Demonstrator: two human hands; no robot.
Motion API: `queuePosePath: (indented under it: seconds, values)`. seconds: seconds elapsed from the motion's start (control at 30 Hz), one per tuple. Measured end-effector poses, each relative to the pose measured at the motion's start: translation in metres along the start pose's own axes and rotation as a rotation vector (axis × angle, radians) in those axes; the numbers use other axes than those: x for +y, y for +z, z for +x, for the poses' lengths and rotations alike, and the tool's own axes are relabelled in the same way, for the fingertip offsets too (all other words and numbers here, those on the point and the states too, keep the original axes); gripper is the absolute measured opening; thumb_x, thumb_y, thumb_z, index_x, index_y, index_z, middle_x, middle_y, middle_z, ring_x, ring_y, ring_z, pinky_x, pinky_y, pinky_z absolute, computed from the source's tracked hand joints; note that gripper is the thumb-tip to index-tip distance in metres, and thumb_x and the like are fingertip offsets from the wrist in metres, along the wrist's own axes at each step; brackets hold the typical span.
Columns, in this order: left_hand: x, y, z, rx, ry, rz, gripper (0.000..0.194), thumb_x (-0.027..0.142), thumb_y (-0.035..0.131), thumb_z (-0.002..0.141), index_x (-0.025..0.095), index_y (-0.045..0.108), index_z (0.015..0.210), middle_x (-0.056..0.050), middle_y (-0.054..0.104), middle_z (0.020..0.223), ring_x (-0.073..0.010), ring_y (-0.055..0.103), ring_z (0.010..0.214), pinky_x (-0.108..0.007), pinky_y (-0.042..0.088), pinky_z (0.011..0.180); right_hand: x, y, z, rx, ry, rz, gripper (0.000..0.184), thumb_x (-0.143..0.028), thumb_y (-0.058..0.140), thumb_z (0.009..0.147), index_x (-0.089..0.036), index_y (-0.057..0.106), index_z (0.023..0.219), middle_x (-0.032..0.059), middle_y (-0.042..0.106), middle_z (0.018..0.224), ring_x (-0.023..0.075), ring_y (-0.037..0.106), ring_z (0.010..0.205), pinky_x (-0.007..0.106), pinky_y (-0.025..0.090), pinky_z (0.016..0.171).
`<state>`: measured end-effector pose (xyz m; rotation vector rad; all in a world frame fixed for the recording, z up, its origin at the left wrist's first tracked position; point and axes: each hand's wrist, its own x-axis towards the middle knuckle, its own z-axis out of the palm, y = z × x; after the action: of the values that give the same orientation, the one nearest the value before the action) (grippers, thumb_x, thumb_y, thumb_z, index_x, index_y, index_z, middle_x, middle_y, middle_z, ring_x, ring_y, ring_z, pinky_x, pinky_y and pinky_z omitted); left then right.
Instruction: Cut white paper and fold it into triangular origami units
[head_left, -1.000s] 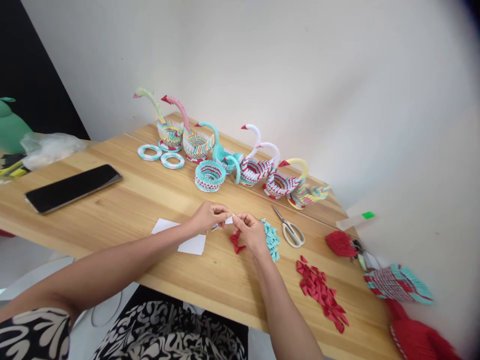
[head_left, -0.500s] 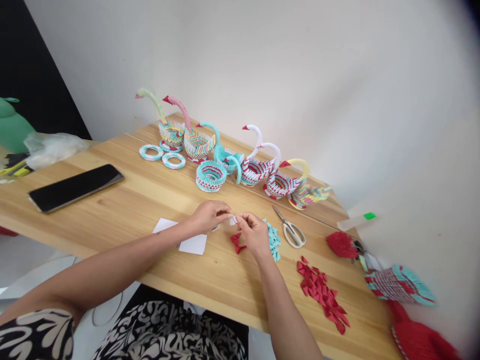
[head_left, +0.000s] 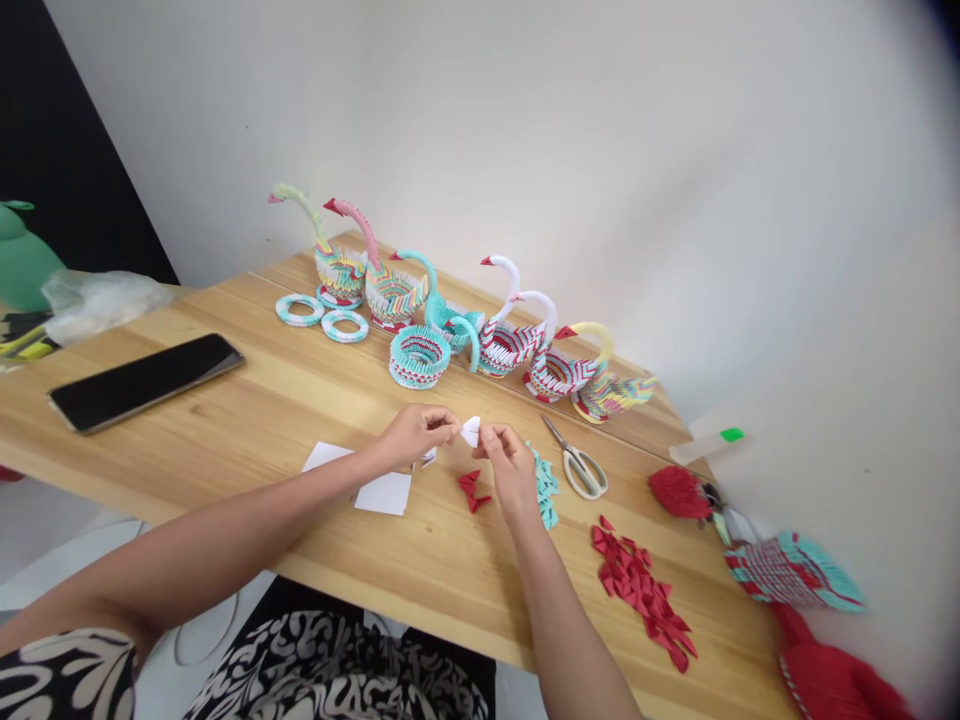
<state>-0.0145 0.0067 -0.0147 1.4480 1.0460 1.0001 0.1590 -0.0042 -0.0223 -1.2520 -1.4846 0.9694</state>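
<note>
A small folded piece of white paper (head_left: 470,431) is pinched between my two hands above the table. My left hand (head_left: 421,434) grips its left side with fingertips closed. On its right side, my right hand (head_left: 510,462) holds it between thumb and fingers. Below lie a few folded red paper pieces (head_left: 472,491). Several folded turquoise paper pieces (head_left: 545,487) lie beside my right hand, partly hidden by it. White paper sheets (head_left: 383,494) rest under my left forearm, with a small white folded piece (head_left: 428,457) close by.
Paper swans (head_left: 510,345) line the back of the table, with a turquoise paper ring bowl (head_left: 419,357) before them. Scissors (head_left: 585,473) and a red paper pile (head_left: 645,590) lie to the right. A phone (head_left: 148,382) and two paper rings (head_left: 345,325) are left.
The white paper piece now shows more of its face between my fingers, and my hands have drawn slightly apart around it. The whole view has shifted a little.
</note>
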Motion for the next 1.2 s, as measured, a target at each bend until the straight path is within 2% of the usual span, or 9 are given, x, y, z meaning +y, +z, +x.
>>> queuePosePath:
  seconds: [0.13, 0.47, 0.67, 0.77, 0.87, 0.97, 1.07, 1.2]
  values:
    - [-0.0018, 0.0004, 0.0005, 0.017, 0.012, -0.016, 0.022, 0.034, 0.055, 0.073, 0.014, 0.058, 0.064, 0.003, 0.052, 0.058, -0.0080, 0.044, 0.052, -0.019, 0.033, 0.049, 0.0044, 0.0065, -0.0006, -0.048, 0.055, 0.017, 0.023, -0.040, 0.063, 0.075, -0.019, 0.055, 0.072, -0.0018, 0.059, 0.062, 0.0131, 0.054, 0.059, 0.025, 0.043, 0.061]
    - [0.0004, 0.0021, -0.0014, 0.008, -0.094, -0.176, 0.025, 0.040, 0.058, 0.072, 0.015, 0.059, 0.070, 0.003, 0.052, 0.054, -0.0070, 0.042, 0.046, -0.020, 0.032, 0.046, 0.0071, 0.0078, -0.0030, -0.047, 0.135, 0.180, 0.024, -0.043, 0.063, 0.075, -0.020, 0.059, 0.072, 0.0004, 0.062, 0.067, 0.0141, 0.058, 0.063, 0.028, 0.047, 0.065]
    - [0.0002, 0.0047, -0.0021, 0.028, -0.024, -0.030, 0.022, 0.034, 0.054, 0.074, 0.014, 0.058, 0.067, 0.003, 0.051, 0.055, -0.0073, 0.042, 0.047, -0.019, 0.032, 0.046, 0.0036, 0.0109, -0.0017, -0.042, 0.074, 0.193, 0.026, -0.039, 0.066, 0.073, -0.020, 0.060, 0.090, 0.0023, 0.065, 0.084, 0.0152, 0.059, 0.074, 0.028, 0.047, 0.072]
    - [0.0017, 0.0081, -0.0036, -0.001, 0.055, 0.067, 0.021, 0.030, 0.052, 0.075, 0.013, 0.059, 0.065, 0.001, 0.056, 0.061, -0.0083, 0.045, 0.053, -0.019, 0.033, 0.050, 0.0040, 0.0105, -0.0023, -0.036, 0.041, 0.099, 0.021, -0.039, 0.063, 0.075, -0.019, 0.060, 0.077, 0.0006, 0.063, 0.072, 0.0144, 0.056, 0.068, 0.026, 0.044, 0.067]
    - [0.0025, 0.0097, -0.0044, -0.009, 0.102, 0.094, 0.019, 0.026, 0.051, 0.075, 0.013, 0.059, 0.064, 0.001, 0.057, 0.062, -0.0088, 0.045, 0.057, -0.019, 0.033, 0.052, 0.0066, 0.0089, -0.0031, -0.021, 0.019, 0.055, 0.026, -0.041, 0.057, 0.080, -0.019, 0.059, 0.067, -0.0011, 0.058, 0.062, 0.0135, 0.053, 0.062, 0.026, 0.041, 0.063]
    - [0.0023, 0.0094, -0.0043, -0.020, 0.089, 0.054, 0.017, 0.026, 0.051, 0.074, 0.013, 0.059, 0.065, 0.001, 0.056, 0.063, -0.0082, 0.044, 0.055, -0.019, 0.033, 0.052, 0.0080, 0.0075, -0.0030, -0.043, 0.047, 0.116, 0.029, -0.043, 0.053, 0.083, -0.019, 0.059, 0.067, -0.0009, 0.056, 0.062, 0.0134, 0.052, 0.061, 0.026, 0.042, 0.063]
    - [0.0016, 0.0091, -0.0042, -0.015, 0.064, 0.037, 0.017, 0.026, 0.051, 0.074, 0.013, 0.058, 0.064, 0.002, 0.054, 0.060, -0.0075, 0.041, 0.052, -0.019, 0.032, 0.050, 0.0072, 0.0076, -0.0028, -0.044, 0.065, 0.168, 0.025, -0.043, 0.056, 0.081, -0.019, 0.059, 0.075, -0.0002, 0.059, 0.070, 0.0142, 0.055, 0.067, 0.026, 0.043, 0.066]
    - [-0.0001, 0.0101, -0.0046, -0.054, 0.092, 0.050, 0.017, 0.026, 0.052, 0.073, 0.013, 0.059, 0.064, 0.002, 0.053, 0.060, -0.0083, 0.043, 0.055, -0.020, 0.032, 0.053, 0.0084, 0.0096, -0.0037, 0.021, 0.035, 0.044, 0.027, -0.044, 0.062, 0.075, -0.019, 0.056, 0.069, -0.0023, 0.056, 0.063, 0.0128, 0.051, 0.061, 0.025, 0.041, 0.062]
